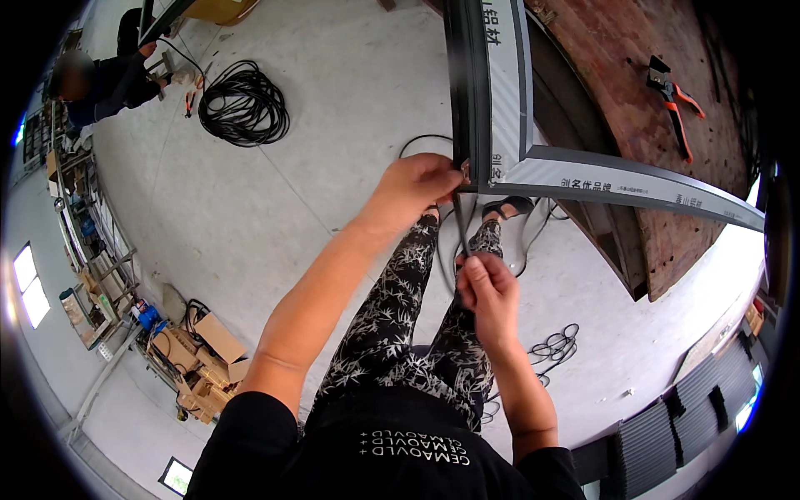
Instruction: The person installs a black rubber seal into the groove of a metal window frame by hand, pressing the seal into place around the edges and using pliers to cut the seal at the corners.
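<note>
A metal frame [510,92] with pale printed protective film and dark edges reaches over the table edge, its mitred corner in front of me. From that corner a thin black rubber strip [463,229] hangs down toward me. My left hand [417,187] is closed at the corner, its thumb and fingers pressed together where the strip meets the frame; the fingertips partly hide the contact. Lower and to the right, my right hand [490,292] pinches the strip between thumb and fingers. The strip's far end is lost among black loops near my feet.
Orange-handled cutters [673,108] lie on the worn reddish-brown tabletop [600,50]. A coil of black strip [242,104] rests on the concrete floor, with more loops [554,346] at right. Another person [108,83] works at far left. Cardboard boxes [200,358] stand lower left.
</note>
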### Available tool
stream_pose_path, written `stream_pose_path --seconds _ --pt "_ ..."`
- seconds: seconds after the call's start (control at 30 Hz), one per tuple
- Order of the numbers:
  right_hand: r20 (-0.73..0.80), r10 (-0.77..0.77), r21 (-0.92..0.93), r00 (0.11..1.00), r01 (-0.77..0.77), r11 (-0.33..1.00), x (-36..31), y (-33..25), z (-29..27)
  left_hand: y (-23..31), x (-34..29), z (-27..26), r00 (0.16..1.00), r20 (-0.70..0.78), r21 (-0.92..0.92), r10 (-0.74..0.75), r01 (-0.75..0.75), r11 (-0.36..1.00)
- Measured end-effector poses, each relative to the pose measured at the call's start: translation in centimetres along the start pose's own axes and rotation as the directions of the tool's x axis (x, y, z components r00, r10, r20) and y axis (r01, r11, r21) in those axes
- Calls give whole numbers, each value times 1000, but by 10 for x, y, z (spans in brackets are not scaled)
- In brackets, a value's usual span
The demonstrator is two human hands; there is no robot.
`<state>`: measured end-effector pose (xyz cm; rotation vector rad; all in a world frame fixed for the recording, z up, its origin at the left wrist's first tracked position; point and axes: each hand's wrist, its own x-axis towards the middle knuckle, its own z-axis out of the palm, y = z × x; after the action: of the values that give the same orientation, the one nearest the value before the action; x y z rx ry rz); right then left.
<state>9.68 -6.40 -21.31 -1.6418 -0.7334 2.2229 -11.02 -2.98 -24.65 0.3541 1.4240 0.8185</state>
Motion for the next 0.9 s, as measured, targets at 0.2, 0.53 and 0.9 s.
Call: stream_pose_path --seconds 0.2,0.53,0.9 --pt "184 -723 -804 666 525 279 9 -58 -19 -2 -7 -2 999 22 -99 -35 37 994" --pt "450 -735 -829 507 544 -132 54 -90 -39 -11 -9 15 996 -81 -164 23 -36 986" --pt "416 -837 -778 356 616 -124 63 -79 -36 -27 -16 29 1000 -3 -351 30 -29 936"
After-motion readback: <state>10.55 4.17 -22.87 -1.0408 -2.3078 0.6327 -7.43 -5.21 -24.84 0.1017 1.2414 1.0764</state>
